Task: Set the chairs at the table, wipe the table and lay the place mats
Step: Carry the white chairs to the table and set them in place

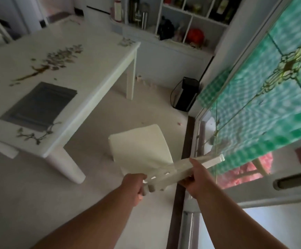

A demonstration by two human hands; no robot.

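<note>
A white chair (139,141) with a cream seat stands on the floor to the right of the white table (96,69). My left hand (134,187) grips the left end of the chair's top rail, and my right hand (194,178) grips the same rail further right. A grey place mat (40,104) lies flat on the table near its front edge. The tabletop carries a painted flower pattern around the mat. The chair's legs are hidden under its seat.
A green stained-glass door (264,83) stands close on the right, its frame just behind the chair back. A black appliance (187,94) with a cord sits on the floor by the wall. White shelves (191,20) with bottles fill the far wall.
</note>
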